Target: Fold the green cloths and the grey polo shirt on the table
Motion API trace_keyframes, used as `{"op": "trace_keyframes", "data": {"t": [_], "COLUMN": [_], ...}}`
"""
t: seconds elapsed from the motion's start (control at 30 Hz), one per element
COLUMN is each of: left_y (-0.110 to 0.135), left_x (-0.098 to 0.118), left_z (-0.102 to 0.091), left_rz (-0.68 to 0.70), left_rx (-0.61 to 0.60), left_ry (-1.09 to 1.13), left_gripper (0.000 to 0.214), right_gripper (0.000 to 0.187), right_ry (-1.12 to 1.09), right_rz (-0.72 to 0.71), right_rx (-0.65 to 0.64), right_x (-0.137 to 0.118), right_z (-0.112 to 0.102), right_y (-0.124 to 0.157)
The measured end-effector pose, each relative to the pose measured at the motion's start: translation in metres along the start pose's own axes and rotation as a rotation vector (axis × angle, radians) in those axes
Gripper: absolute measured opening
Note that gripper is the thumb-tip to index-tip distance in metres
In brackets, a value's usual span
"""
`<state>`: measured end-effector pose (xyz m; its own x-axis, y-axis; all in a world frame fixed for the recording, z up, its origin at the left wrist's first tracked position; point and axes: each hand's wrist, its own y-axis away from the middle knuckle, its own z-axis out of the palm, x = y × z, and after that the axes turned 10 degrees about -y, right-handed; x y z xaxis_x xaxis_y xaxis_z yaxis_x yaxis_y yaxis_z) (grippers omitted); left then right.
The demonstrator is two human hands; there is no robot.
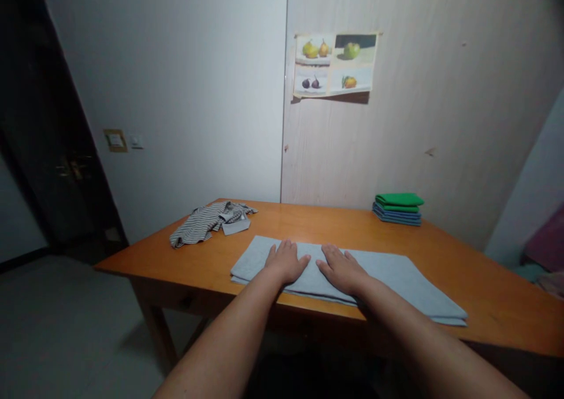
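Observation:
A light grey-blue cloth, folded into a long flat strip in layers, lies along the front edge of the table. My left hand rests flat on it, left of its middle, with the fingers stretched away from me and the thumb out. Just to the right, my right hand presses down on the same cloth, its fingers spread. The two thumbs point towards each other with a small gap between them. Neither hand grips anything.
On the wooden table, a crumpled striped garment lies at the back left, with a grey piece beside it. A folded green cloth tops a stack of folded blue cloths at the back right. A wall stands behind.

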<state>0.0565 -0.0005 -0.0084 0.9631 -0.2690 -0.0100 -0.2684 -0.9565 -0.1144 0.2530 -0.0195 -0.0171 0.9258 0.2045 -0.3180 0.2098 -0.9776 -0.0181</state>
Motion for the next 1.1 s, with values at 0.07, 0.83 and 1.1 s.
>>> {"op": "trace_keyframes", "data": {"t": [0.07, 0.83, 1.1], "left_y": [0.002, 0.019, 0.01], "left_x": [-0.008, -0.065, -0.076], "left_z": [-0.004, -0.001, -0.02], "left_rz": [0.0, -0.166, -0.122], "left_rx": [0.008, -0.008, -0.032], "left_ry": [-0.009, -0.097, -0.112], "left_gripper": [0.079, 0.089, 0.08], "right_gripper": [0.077, 0.076, 0.075], "right_ry": [0.0, -0.017, -0.024], "right_rz": [-0.003, -0.006, -0.006], "right_rx": [0.005, 0.026, 0.036], "right_x": [0.0, 0.003, 0.001], "right_z": [0.001, 0.005, 0.004], "right_y": [0.0, -0.002, -0.001]}}
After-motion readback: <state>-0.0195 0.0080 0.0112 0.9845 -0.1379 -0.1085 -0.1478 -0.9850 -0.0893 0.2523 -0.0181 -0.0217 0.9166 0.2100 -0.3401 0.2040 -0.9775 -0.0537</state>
